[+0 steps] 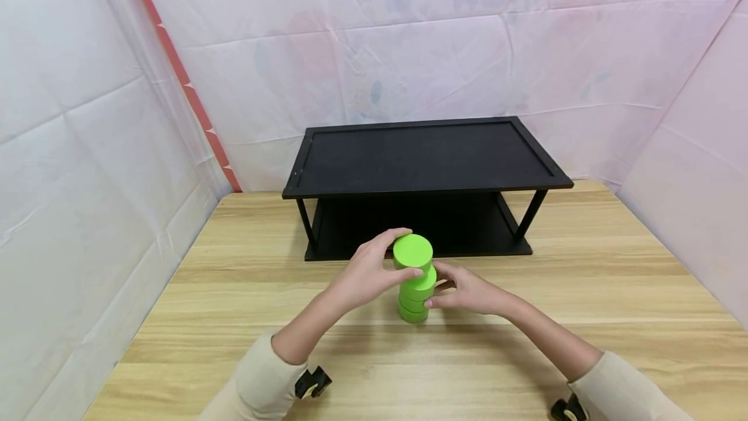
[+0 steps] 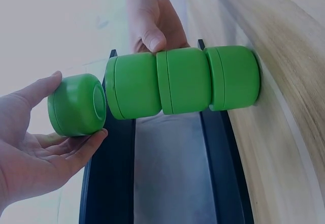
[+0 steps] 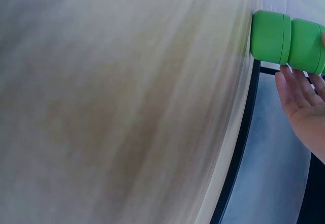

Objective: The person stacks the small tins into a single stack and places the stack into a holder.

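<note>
My left hand [image 1: 368, 273] grips a small green round jar [image 2: 76, 104] with its thumb on one side and fingers on the other. This jar hangs just above a stack of three matching green jars [image 2: 185, 82], and the left wrist view shows a narrow gap between them. Each has a seam near one end, like a lid line. The lowest jar [image 1: 413, 316] stands upright on the table. At the right side of the stack my right hand [image 1: 474, 291] holds it, thumb in front and fingers behind, around the upper jars.
Behind the stack stands a black two-level rack [image 1: 426, 158] with a flat top panel and a lower shelf [image 1: 461, 229]. It sits on the wood-grain table [image 1: 234, 330]. White sheeting [image 1: 397, 70] hangs at the back and on both sides.
</note>
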Motion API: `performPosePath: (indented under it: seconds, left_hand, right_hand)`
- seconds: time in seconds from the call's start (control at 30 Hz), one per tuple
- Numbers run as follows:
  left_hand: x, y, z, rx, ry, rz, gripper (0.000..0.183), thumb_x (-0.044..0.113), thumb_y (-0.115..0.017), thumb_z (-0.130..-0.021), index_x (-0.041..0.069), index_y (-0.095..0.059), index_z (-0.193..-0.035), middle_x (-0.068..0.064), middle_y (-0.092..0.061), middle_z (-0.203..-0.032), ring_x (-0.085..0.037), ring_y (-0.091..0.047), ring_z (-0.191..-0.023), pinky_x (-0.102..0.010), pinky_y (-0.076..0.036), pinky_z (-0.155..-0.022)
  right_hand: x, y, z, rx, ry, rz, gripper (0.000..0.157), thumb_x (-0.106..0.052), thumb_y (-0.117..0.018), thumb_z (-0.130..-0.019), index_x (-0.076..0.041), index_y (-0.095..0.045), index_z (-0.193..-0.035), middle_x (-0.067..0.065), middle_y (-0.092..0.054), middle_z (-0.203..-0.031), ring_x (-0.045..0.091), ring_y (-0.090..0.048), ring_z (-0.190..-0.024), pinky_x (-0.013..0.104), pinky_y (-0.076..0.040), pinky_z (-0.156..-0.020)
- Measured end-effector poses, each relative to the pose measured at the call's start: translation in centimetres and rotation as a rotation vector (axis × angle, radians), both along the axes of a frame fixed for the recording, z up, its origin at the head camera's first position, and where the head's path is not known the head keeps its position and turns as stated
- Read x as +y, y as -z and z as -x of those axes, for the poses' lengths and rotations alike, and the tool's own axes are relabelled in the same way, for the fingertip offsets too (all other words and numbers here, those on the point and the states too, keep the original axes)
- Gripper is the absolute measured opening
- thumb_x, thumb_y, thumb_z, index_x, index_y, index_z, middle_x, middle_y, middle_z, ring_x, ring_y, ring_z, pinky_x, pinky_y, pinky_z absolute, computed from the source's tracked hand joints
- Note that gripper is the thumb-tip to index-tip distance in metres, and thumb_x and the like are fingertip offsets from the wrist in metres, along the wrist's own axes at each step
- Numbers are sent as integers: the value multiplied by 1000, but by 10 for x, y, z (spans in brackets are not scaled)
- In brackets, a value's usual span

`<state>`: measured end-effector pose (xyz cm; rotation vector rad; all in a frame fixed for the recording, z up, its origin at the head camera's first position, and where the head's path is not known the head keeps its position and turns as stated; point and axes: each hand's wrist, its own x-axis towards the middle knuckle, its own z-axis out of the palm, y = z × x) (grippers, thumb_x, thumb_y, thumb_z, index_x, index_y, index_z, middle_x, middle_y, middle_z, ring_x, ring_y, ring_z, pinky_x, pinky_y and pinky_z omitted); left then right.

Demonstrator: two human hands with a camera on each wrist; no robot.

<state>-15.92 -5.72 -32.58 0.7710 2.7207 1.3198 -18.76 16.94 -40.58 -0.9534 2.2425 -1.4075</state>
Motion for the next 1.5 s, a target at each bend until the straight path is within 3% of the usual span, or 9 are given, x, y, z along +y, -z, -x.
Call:
performPosePath:
  seconds: [1.5]
  left_hand:
    - [10,11,-2,-31,15,27,68,36,-72,-79,14,-42,-136,1,-51,-125,-13,-49,-110,-35,-43,-89]
  right_hand:
    - [0,-1,-1,3,14,-6,55,-19,-73,-80,-2,-47,-126,8,-53,-117,25,-54,-105,33,-46,-87]
